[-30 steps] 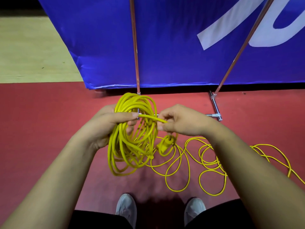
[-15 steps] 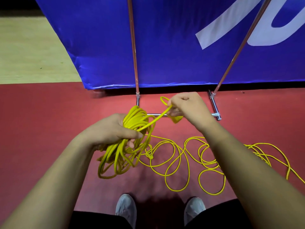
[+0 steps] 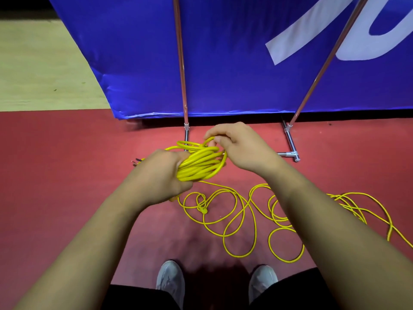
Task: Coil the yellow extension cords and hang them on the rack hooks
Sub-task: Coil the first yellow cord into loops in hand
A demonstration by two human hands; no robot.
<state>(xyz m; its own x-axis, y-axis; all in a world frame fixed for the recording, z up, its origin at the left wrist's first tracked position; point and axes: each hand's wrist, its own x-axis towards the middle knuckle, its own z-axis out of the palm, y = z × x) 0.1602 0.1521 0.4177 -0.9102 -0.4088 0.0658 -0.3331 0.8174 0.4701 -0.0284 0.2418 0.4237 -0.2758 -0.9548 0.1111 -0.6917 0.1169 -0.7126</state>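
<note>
Nearest you, your shoes [image 3: 171,278] are standing on the red floor [image 3: 67,175]. Just ahead a loose cord [image 3: 241,211] is lying in slack loops and trailing off right, waiting to be gathered. Above it your left hand [image 3: 161,175] is clamping round the coil [image 3: 201,164], squeezing the turns into one flat bundle so none slip. Your right hand [image 3: 237,146] is pinching a strand at the bundle's top, fingers curled on it, likely wrapping it round to bind the coil. Beyond, the rack's poles [image 3: 181,63] are rising before a blue banner [image 3: 223,52]. Hooks are sitting out of view, so hanging is looking some way off
</note>
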